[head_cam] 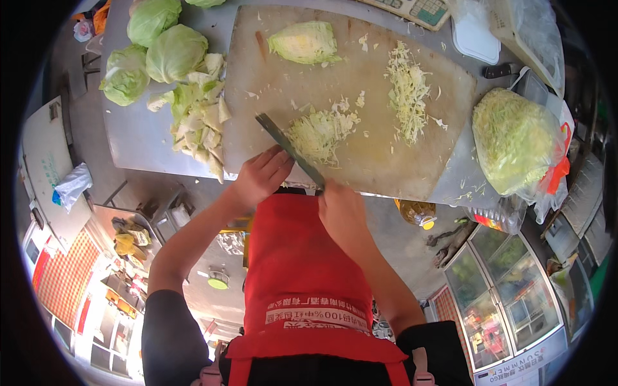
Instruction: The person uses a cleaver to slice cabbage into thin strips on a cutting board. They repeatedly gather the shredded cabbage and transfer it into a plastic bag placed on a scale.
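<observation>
My right hand (340,205) is closed around the handle end of a knife (288,148), whose long dark blade slants up and leftward over the cutting board (347,164). The fingers of my left hand (265,174) lie close together at the blade's left side; whether they pinch it I cannot tell. Against the blade's right side lies a mound of shredded cabbage (322,132). A second strip of shreds (409,96) is farther right on the board. A cut piece of cabbage (306,42) sits near the board's far edge.
Whole cabbages (176,53) and loose trimmed leaves (195,120) lie left of the board. At right are a plastic bag of shredded cabbage (512,140), a black-handled knife (499,71) and a plastic crate (526,38). A scale (425,12) stands beyond the board. A bottle of yellow liquid (417,212) is below the table edge.
</observation>
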`<act>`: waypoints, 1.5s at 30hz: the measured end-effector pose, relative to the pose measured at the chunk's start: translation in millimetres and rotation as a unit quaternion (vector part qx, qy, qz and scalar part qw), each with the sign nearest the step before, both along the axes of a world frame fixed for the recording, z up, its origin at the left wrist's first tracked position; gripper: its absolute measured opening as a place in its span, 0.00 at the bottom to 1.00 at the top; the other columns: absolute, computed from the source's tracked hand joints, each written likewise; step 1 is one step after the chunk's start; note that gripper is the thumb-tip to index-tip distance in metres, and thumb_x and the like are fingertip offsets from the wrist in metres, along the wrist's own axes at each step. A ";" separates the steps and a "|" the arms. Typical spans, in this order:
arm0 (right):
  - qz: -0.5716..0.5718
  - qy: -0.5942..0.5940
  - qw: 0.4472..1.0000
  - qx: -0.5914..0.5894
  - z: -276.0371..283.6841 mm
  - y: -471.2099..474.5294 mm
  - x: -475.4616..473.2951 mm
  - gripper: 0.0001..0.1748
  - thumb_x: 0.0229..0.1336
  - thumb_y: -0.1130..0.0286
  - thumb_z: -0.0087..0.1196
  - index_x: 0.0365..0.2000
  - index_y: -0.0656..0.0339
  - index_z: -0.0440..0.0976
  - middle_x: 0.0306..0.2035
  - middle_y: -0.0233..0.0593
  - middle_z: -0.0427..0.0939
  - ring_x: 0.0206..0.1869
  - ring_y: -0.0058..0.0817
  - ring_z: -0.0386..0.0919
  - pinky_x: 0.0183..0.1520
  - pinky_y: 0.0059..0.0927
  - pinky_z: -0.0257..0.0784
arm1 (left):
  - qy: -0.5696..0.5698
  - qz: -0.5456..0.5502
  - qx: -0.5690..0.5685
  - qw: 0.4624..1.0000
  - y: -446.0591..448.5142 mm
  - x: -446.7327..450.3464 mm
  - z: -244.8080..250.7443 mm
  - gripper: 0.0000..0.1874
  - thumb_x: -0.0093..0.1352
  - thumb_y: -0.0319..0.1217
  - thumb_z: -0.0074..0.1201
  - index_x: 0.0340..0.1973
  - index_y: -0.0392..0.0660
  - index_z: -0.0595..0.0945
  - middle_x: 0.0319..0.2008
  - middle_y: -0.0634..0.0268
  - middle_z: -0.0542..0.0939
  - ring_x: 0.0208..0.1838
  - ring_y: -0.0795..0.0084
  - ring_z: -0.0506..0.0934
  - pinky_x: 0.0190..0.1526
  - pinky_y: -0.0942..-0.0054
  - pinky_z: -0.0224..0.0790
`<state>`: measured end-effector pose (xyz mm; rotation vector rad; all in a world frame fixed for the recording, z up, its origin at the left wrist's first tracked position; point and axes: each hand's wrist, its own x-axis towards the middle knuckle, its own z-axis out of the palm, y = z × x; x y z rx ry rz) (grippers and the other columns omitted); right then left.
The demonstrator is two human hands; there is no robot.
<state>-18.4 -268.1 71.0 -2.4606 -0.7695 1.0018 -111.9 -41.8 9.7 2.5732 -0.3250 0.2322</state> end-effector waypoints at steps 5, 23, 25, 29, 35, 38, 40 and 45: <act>0.003 0.004 1.000 -0.004 -9.0 9.1 1.0 0.07 0.63 0.74 0.64 0.34 0.65 0.76 0.30 0.55 0.85 0.30 0.57 0.86 0.33 0.56 0.82 | 0.002 -0.008 -0.019 1.000 3.4 -2.1 1.0 0.20 0.57 0.23 0.63 0.46 0.34 0.87 0.48 0.52 0.86 0.52 0.52 0.86 0.44 0.62 0.88; -0.028 0.056 0.997 -0.042 24.5 -0.2 0.3 0.06 0.65 0.75 0.60 0.36 0.67 0.75 0.32 0.60 0.84 0.37 0.63 0.84 0.40 0.60 0.79 | -0.007 0.004 -0.023 1.000 0.5 -6.5 -5.8 0.18 0.58 0.24 0.64 0.45 0.34 0.87 0.50 0.51 0.86 0.51 0.52 0.86 0.42 0.63 0.87; -0.015 0.020 0.999 -0.028 7.4 5.3 -1.2 0.07 0.64 0.74 0.62 0.36 0.67 0.76 0.32 0.57 0.84 0.35 0.60 0.85 0.38 0.58 0.80 | -0.014 0.006 -0.021 1.000 3.8 -0.1 -5.4 0.18 0.58 0.24 0.64 0.45 0.34 0.87 0.49 0.51 0.86 0.51 0.52 0.86 0.42 0.63 0.87; 0.003 0.027 0.999 -0.041 34.5 -4.5 -6.2 0.08 0.63 0.74 0.64 0.36 0.66 0.76 0.31 0.54 0.85 0.31 0.56 0.86 0.34 0.55 0.83 | -0.025 0.001 -0.023 0.999 0.4 -10.8 -10.4 0.19 0.58 0.24 0.63 0.46 0.33 0.87 0.49 0.51 0.86 0.51 0.52 0.86 0.42 0.63 0.87; -0.003 0.009 1.000 -0.022 8.7 5.6 -4.8 0.08 0.63 0.74 0.64 0.37 0.66 0.75 0.32 0.55 0.84 0.33 0.58 0.86 0.35 0.56 0.81 | -0.026 0.009 -0.020 0.999 -0.8 -4.5 -5.9 0.18 0.56 0.25 0.63 0.43 0.33 0.87 0.47 0.52 0.86 0.50 0.52 0.86 0.43 0.63 0.87; -0.027 0.060 0.996 -0.068 29.4 9.1 -2.4 0.07 0.63 0.75 0.62 0.35 0.66 0.75 0.32 0.59 0.83 0.36 0.62 0.84 0.40 0.59 0.79 | -0.035 -0.001 -0.022 0.999 3.4 -5.0 -11.7 0.18 0.56 0.25 0.63 0.42 0.34 0.87 0.46 0.53 0.86 0.51 0.52 0.86 0.42 0.63 0.87; -0.026 0.077 0.994 -0.066 45.6 -3.0 -3.3 0.07 0.63 0.75 0.62 0.35 0.67 0.74 0.31 0.60 0.83 0.36 0.63 0.84 0.40 0.59 0.79 | -0.026 0.000 -0.033 0.999 3.6 -4.6 -11.3 0.18 0.55 0.25 0.63 0.42 0.34 0.87 0.45 0.53 0.86 0.51 0.52 0.86 0.42 0.62 0.86; -0.024 0.019 0.999 -0.010 -0.4 6.7 -8.7 0.07 0.63 0.75 0.62 0.34 0.66 0.74 0.30 0.57 0.82 0.35 0.61 0.83 0.38 0.59 0.78 | -0.023 0.006 -0.027 0.999 -0.4 -7.8 -8.8 0.17 0.55 0.25 0.64 0.41 0.34 0.87 0.45 0.52 0.86 0.50 0.53 0.86 0.42 0.62 0.86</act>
